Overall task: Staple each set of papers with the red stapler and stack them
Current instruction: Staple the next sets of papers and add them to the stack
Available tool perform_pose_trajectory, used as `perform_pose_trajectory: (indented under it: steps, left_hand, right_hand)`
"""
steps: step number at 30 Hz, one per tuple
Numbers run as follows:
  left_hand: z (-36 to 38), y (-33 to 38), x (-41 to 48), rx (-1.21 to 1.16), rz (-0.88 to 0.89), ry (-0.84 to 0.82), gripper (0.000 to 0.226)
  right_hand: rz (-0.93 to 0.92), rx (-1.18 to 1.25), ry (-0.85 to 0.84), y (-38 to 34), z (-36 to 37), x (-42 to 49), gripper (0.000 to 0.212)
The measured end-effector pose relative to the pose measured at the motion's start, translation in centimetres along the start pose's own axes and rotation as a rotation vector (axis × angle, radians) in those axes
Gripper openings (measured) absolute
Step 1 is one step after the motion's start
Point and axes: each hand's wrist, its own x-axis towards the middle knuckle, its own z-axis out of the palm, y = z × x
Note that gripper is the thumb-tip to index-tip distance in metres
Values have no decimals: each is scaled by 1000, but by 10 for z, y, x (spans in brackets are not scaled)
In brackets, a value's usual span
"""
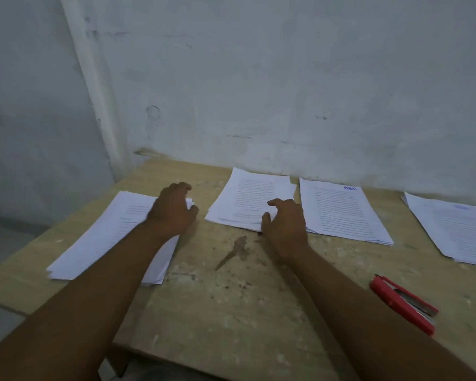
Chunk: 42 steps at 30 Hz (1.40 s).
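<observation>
head view: both hands, left (173, 210) and right (283, 221), rest half-open, gripping nothing, on 2 loose paper sets (248, 199) on the tabletop (231, 298); light, floppy, slippery sheets, best pinched at a corner; red stapler (404, 305) lies right.

A light brown table (231, 312) stood pushed up against a wall (286, 78). The tabletop looked old and worn, with pale spots and little dark specks all over it. Near the middle of the tabletop there was a long dark stain (232, 251) that ran slanted toward the front edge. The wall behind the back edge was painted a pale grey-blue, with scuffs and small chips. A lighter strip (91, 86) ran down the wall to the table's back left corner.
</observation>
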Motion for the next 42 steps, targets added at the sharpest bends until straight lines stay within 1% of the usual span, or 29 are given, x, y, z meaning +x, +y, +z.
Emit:
perform_pose_trajectory:
  steps: [2,5,8,10,13,15,18,23,26,28,30,32,34,35,37,39,41,42]
  left_hand:
    - [16,21,16,17,20,-56,60]
    - [38,47,38,103,-45,-92,64]
    - [54,63,55,214,-138,-157,66]
    - [62,66,63,260,-203,-197,73]
    - [72,67,74,317,-245,-251,80]
    - [75,69,79,283,-244,-253,73]
    - [75,73,84,208,-253,-252,56]
    - [72,77,86,-12,-297,-263,35]
    - [69,78,81,-147,-228,-166,22]
    - [64,81,70,-246,-187,-84,21]
    - [55,87,52,-365,-142,-5,27]
    - [43,91,33,-489,-121,79,31]
    - [29,93,13,-577,-78,142,30]
    - [22,93,4,-609,-57,162,28]
    - [11,94,-15,-672,-25,191,30]
    - [3,96,-33,-756,18,195,34]
    - [-2,103,-54,-821,65,169,37]
    - [-2,107,-62,-849,76,154,37]
  right_hand:
    - [-47,-15,47,14,-6,-1,29]
    - [-104,-140,115,29,-5,-5,27]
    - [-105,-283,93,38,-1,-6,32]
    - [-91,-326,74,38,0,-7,35]
    - [-81,-380,92,38,-1,-7,36]
    - [-83,-388,93,41,-1,-6,36]
    - [-85,-380,92,43,0,-4,36]
    - [-85,-368,81,43,3,-1,38]
    - [-101,-358,97,43,2,-2,35]
    - [-117,-330,105,43,1,-3,35]
    - [-141,-282,122,43,-3,-4,37]
    - [-159,-188,192,40,-10,-5,43]
    - [-105,33,265,39,-19,-9,58]
    - [-55,165,252,40,-23,-10,67]
    - [56,414,149,40,-37,-10,83]
    - [157,652,5,32,-60,-10,91]
    - [243,839,-124,21,-87,-16,87]
    - [263,878,-160,18,-98,-18,81]
